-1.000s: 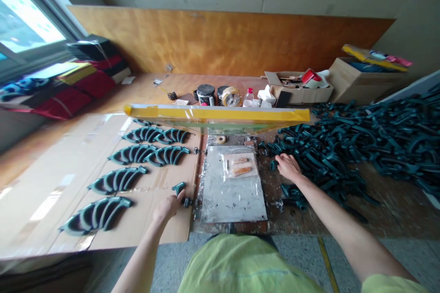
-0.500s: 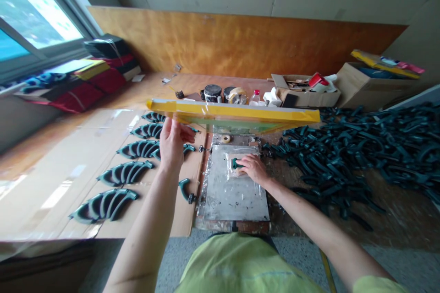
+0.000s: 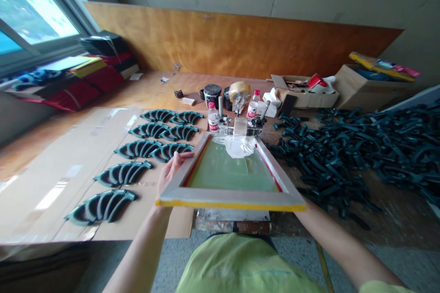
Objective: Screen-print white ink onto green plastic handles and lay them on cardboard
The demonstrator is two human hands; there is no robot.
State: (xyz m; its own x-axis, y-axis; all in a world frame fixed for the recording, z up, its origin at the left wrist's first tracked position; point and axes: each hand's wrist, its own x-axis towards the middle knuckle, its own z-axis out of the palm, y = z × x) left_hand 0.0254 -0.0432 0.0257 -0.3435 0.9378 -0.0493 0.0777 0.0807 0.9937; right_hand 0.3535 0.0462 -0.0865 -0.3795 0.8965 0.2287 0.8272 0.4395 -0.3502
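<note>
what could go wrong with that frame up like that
The tilted frame has its far end right by the plastic bottle, so a swing could perhaps tip the bottle over. The left hand sits at the frame's edge just above the rows of green curved parts on the cardboard, so a slip might knock them out of line.
</note>
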